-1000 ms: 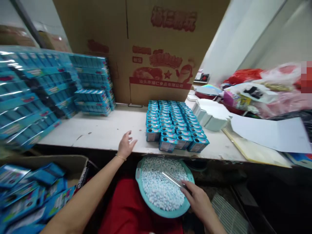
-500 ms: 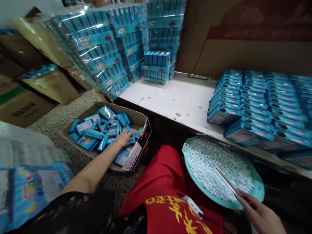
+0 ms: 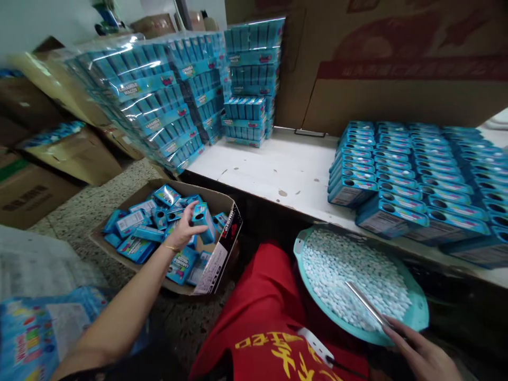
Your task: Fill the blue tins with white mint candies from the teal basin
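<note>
My left hand (image 3: 183, 228) grips a small blue candy box (image 3: 203, 218) between thumb and fingers, above the open carton (image 3: 232, 219). More blue boxes (image 3: 137, 233) lie loosely jumbled in that carton, under and around the hand. In my right hand (image 3: 416, 346) is a slim, shiny metal tool (image 3: 367, 302), possibly a scoop. Its far end rests at the surface of the small pale candies (image 3: 353, 270), and I cannot make out its tip. Those candies fill a wide turquoise basin (image 3: 420, 312) beside my knees.
A white worktop (image 3: 289, 164) runs ahead. Rows of blue boxes with dark round openings (image 3: 400, 185) stand on its right side. Film-wrapped stacks (image 3: 146, 100) rise at the left. A large cardboard sheet (image 3: 357, 106) stands behind; brown cartons (image 3: 75, 153) sit on the floor.
My left hand has lifted a blue box up from the pile in the carton. My right hand keeps its hold on the metal tool over the basin. The view has shifted slightly.
</note>
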The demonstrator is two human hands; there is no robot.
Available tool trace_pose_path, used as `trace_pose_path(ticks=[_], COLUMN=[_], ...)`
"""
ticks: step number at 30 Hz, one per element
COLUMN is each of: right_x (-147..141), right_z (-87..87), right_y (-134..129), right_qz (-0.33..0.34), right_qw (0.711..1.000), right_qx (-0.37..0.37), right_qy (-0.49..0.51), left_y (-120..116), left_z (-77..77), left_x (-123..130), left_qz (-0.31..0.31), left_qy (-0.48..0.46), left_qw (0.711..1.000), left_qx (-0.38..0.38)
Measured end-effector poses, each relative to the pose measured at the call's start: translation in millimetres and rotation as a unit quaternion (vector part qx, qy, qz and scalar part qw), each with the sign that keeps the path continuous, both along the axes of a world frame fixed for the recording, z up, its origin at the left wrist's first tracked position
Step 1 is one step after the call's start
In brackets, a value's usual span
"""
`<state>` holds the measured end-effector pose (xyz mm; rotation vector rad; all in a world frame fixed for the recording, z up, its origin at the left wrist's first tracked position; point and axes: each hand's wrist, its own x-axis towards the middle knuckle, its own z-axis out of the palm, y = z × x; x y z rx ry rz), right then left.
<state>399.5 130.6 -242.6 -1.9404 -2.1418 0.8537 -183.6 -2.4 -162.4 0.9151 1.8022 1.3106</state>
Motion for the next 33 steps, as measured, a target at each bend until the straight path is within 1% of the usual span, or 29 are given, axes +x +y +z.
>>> trace_pose_path(ticks=[1, 2, 3, 4, 5, 6, 7, 8, 9, 10, 12, 14, 16, 17, 19, 21, 23, 25, 27, 30, 31, 33], right_x=[-5, -12, -20, -27, -34, -38, -40, -40, -37, -33, -23, -16, -18, -22, -36, -54, -68, -76, -75, -64, -59, -50], right_z=[1.6, 4.5, 8.4, 12.6, 16.9, 21.1, 25.4, 30.0, 35.1, 40.6, 51.3, 57.2, 54.2, 49.0, 32.7, 12.8, -5.3, -18.1, -25.1, -26.3, -24.1, -14.7], right_y=[0, -2, -3, -5, -5, -5, -4, -2, 0, 3, 6, 10, 15, 19, 26, 34, 40, 45, 48, 49, 49, 49], right_qz=[0.002, 0.007, 0.009, 0.011, 0.021, 0.030, 0.043, 0.050, 0.054, 0.058, 0.069, 0.101, 0.132, 0.141, 0.138, 0.117, 0.080, 0.040, 0.018, -0.003, -0.014, -0.029], right_qw=[1.000, 0.999, 0.998, 0.999, 0.999, 0.999, 0.998, 0.997, 0.994, 0.989, 0.974, 0.959, 0.950, 0.949, 0.954, 0.968, 0.982, 0.993, 0.998, 0.999, 0.998, 0.993], right_qx=[-0.021, -0.046, -0.051, -0.046, -0.043, -0.038, -0.037, -0.035, -0.031, -0.028, -0.018, -0.006, 0.003, 0.004, -0.007, -0.022, -0.032, -0.039, -0.044, -0.041, -0.039, -0.029], right_qy=[0.010, 0.019, 0.025, 0.023, 0.017, 0.008, -0.016, -0.052, -0.092, -0.137, -0.216, -0.266, -0.284, -0.283, -0.264, -0.223, -0.165, -0.099, -0.051, 0.020, 0.051, 0.110], left_y=[1, 4, 7, 11, 15, 20, 27, 35, 44, 56, 83, 111, 135, 145, 159, 167, 171, 173, 172, 168, 167, 166], left_z=[13.2, 22.8, 28.3, 29.7, 27.4, 21.8, 13.8, 4.3, -5.6, -15.2, -31.7, -44.6, -55.6, -61.0, -72.0, -82.2, -89.6, -92.1, -88.7, -76.1, -71.7, -65.3], left_x=[18, 39, 61, 83, 106, 127, 146, 164, 181, 196, 222, 245, 265, 274, 291, 308, 321, 329, 329, 313, 304, 286], left_qz=[-0.021, -0.051, -0.078, -0.102, -0.120, -0.130, -0.134, -0.131, -0.123, -0.112, -0.092, -0.083, -0.077, -0.078, -0.092, -0.110, -0.117, -0.123, -0.147, -0.206, -0.222, -0.232], left_qy=[-0.109, -0.210, -0.301, -0.381, -0.448, -0.499, -0.536, -0.557, -0.565, -0.560, -0.529, -0.491, -0.451, -0.434, -0.417, -0.420, -0.427, -0.429, -0.429, -0.416, -0.398, -0.324], left_qw=[0.993, 0.975, 0.948, 0.916, 0.884, 0.855, 0.833, 0.820, 0.815, 0.817, 0.833, 0.856, 0.880, 0.888, 0.894, 0.889, 0.883, 0.880, 0.876, 0.876, 0.884, 0.914], left_qx=[0.030, 0.051, 0.064, 0.068, 0.064, 0.053, 0.031, -0.001, -0.041, -0.080, -0.133, -0.140, -0.131, -0.130, -0.137, -0.146, -0.155, -0.163, -0.164, -0.127, -0.108, -0.072])
